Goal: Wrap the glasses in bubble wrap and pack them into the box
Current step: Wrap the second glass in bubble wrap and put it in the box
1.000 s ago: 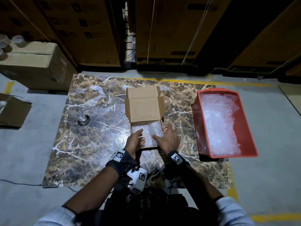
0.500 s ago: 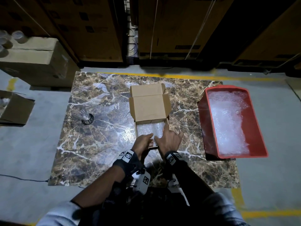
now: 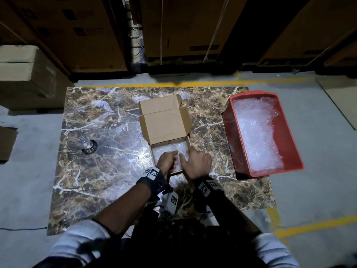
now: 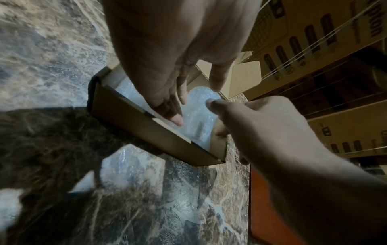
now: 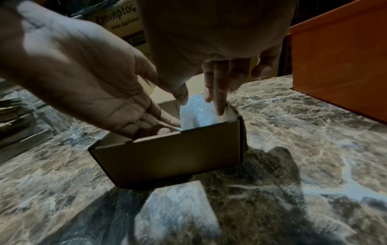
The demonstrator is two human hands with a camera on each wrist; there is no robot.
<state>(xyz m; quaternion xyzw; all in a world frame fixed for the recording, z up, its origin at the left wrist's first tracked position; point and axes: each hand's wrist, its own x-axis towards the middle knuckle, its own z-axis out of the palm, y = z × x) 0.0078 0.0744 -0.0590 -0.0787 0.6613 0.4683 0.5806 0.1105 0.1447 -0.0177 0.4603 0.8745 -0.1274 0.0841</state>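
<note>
The small cardboard box (image 3: 164, 126) stands open mid-table with its lid tipped back. Bubble-wrapped bundles (image 3: 168, 149) fill its bottom. My left hand (image 3: 172, 155) reaches in from the near left and lays straight fingers (image 4: 176, 116) on the wrap (image 4: 199, 116). My right hand (image 3: 186, 155) is beside it. Its straight fingers (image 5: 218, 102) point down between the bundle (image 5: 194, 114) and the box's right wall (image 5: 232, 114), and its thumb (image 4: 211, 103) touches the wrap. A bare stemmed glass (image 3: 80, 142) stands at the table's left.
A red bin (image 3: 228, 128) holding loose bubble wrap (image 3: 257, 136) sits on the table's right side, close to the box. Large cartons line the back, and one stands on the floor at the far left (image 3: 27, 74). The marble tabletop (image 3: 108, 171) shows between glass and box.
Both hands stayed in the box. They drew closer together at its near end, and the right hand's fingers turned down along the right wall. The head view shifted slightly.
</note>
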